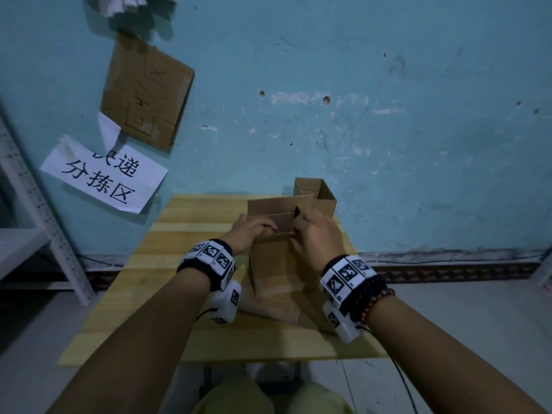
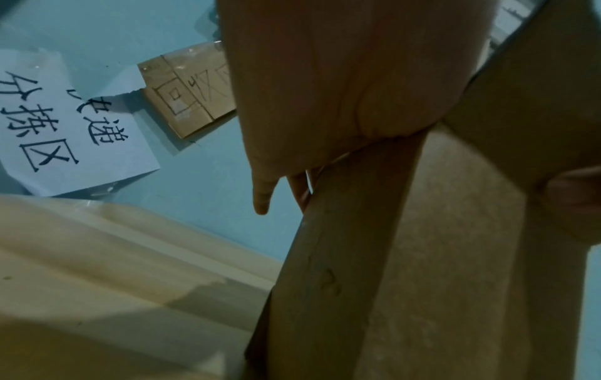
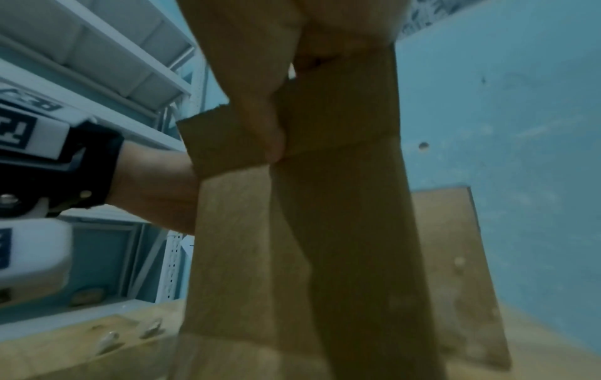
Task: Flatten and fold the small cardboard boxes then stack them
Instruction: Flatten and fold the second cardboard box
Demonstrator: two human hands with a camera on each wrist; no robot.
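Note:
A small brown cardboard box stands upright in the middle of the wooden table, its top flaps open. My left hand grips the box's upper left edge, fingers curled over the rim. My right hand grips the upper right edge, thumb pressed on the near wall. In the left wrist view the palm lies against the box wall. A second open box stands behind at the table's far edge. Flattened cardboard lies on the table under the held box.
A blue wall rises right behind the table, with a paper sign and a cardboard piece taped on it. A white metal shelf stands at the left. Grey floor surrounds the table.

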